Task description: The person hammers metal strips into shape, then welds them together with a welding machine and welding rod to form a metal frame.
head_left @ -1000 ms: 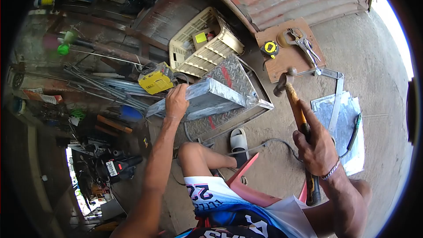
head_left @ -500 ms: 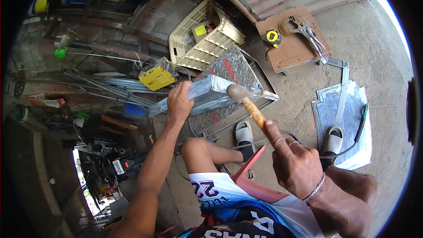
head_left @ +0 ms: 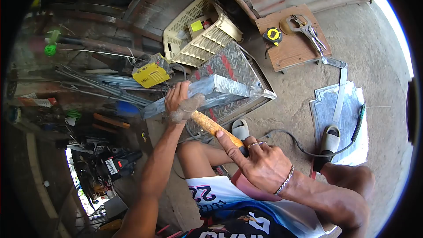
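Observation:
My right hand [head_left: 264,165] is wrapped round the wooden handle of a hammer [head_left: 216,131], with the index finger stretched along it. The hammer's metal head is above my left wrist and hides part of that hand. My left hand [head_left: 176,97] grips the edge of a grey sheet-metal piece [head_left: 220,89], which has a bent, box-like end. Under the metal piece lies a diamond-plate surface [head_left: 235,64] with red marks, set in a metal frame.
A cream crate [head_left: 202,46] and a yellow machine [head_left: 152,72] are beyond the work. A wooden stool [head_left: 293,55] holds a tape measure [head_left: 272,35] and locking clamps [head_left: 308,31]. At the right, a metal sheet [head_left: 324,110] lies under my slippered foot, beside a cable.
The hammer and my right hand have moved left, from the metal piece's end corner to above my left wrist. My left hand keeps its grip.

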Available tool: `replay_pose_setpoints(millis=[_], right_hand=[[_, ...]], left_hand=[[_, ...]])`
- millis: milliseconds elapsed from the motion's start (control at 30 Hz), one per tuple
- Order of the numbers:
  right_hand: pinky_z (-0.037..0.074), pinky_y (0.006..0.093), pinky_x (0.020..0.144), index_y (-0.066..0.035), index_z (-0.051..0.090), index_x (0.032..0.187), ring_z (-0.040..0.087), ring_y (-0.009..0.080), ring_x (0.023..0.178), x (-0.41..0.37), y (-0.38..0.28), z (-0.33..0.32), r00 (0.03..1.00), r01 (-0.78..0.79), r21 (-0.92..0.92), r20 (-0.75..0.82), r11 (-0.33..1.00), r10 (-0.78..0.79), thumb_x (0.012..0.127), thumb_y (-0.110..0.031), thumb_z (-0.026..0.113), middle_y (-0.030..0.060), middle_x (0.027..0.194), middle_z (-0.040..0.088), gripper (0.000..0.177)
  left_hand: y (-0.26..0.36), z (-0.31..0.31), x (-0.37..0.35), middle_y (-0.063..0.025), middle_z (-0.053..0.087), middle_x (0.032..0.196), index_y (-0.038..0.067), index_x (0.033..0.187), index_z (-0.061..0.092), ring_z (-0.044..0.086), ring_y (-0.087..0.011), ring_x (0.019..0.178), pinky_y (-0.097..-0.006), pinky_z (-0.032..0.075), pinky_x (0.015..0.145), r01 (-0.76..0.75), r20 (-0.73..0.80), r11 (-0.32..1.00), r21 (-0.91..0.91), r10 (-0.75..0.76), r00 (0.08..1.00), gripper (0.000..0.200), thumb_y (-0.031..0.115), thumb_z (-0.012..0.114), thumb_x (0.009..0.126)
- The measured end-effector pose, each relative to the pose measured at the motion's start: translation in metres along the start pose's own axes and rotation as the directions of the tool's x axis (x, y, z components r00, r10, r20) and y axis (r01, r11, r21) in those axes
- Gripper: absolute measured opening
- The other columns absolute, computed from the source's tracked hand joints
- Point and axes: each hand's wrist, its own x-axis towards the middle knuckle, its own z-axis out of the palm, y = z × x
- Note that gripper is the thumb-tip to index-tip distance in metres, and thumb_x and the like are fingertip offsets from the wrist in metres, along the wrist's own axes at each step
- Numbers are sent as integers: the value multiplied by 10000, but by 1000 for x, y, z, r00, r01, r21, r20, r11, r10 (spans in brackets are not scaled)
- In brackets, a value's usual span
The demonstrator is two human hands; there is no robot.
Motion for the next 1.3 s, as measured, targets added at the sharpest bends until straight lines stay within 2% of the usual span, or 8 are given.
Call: replay_pose_setpoints(millis=[233,700,833,933,1033,1167,1200,1300], right_hand=[[572,387,527,-118,242,1591,671,285,663,14,5,16,999,-39,-60,-30,997,37,859,-137,588,208,925,588,810],[579,420,538,-154,193,1603,684,332,661,15,21,13,996,-86,-52,-29,995,85,844,-131,633,235,927,608,878],[564,467,611,-118,239,1579,667,387,692,6,28,-5,980,-201,305,51,931,194,841,-70,650,227,860,637,846],[511,510,677,-85,233,1570,644,447,707,4,36,-23,902,-308,465,-133,830,410,884,0,583,259,750,620,775],[506,483,655,-98,304,1551,652,425,686,12,54,-44,855,-276,478,-274,834,440,882,-1,588,250,751,620,733],[499,469,624,-90,449,1473,637,380,634,20,62,-59,836,-346,511,-212,787,505,875,-95,688,209,688,612,644],[469,398,587,-65,454,1473,515,281,514,20,64,-57,832,-330,500,-246,801,497,905,-146,686,165,573,522,619],[469,398,585,-66,434,1487,506,279,514,18,58,-64,827,-347,516,-225,783,516,909,-146,679,165,573,521,634]], left_hand=[[-4,6,-2,-127,632,869,46,1037,616,640,-349,817,-432,514,734,-16,-47,1000,-4,16,999,375,185,777,728],[-13,9,-2,-119,643,989,81,1103,606,638,-359,904,-438,496,772,35,5,998,-54,-35,999,392,78,722,728],[-14,-1,8,-119,653,1002,78,1106,611,644,-361,919,-443,505,785,9,3,998,-56,-9,1000,481,15,763,654],[-19,-16,19,-129,669,993,71,1103,619,648,-373,918,-441,521,776,3,119,995,-100,9,993,534,-36,768,601],[-14,-40,21,-139,673,1012,65,1117,622,651,-372,926,-442,525,782,3,106,991,-135,11,994,542,-51,746,602],[-16,-70,29,-166,682,1020,35,1148,623,663,-384,948,-440,530,797,-14,18,982,-188,18,1000,537,-76,689,627],[-19,-74,31,-166,682,1020,35,1148,623,663,-384,948,-440,530,797,-23,1,984,-176,24,1000,537,-76,689,627],[-25,-86,40,-182,684,969,22,1137,630,675,-395,921,-419,538,776,-21,-86,966,-256,-1,996,470,-81,667,680]])
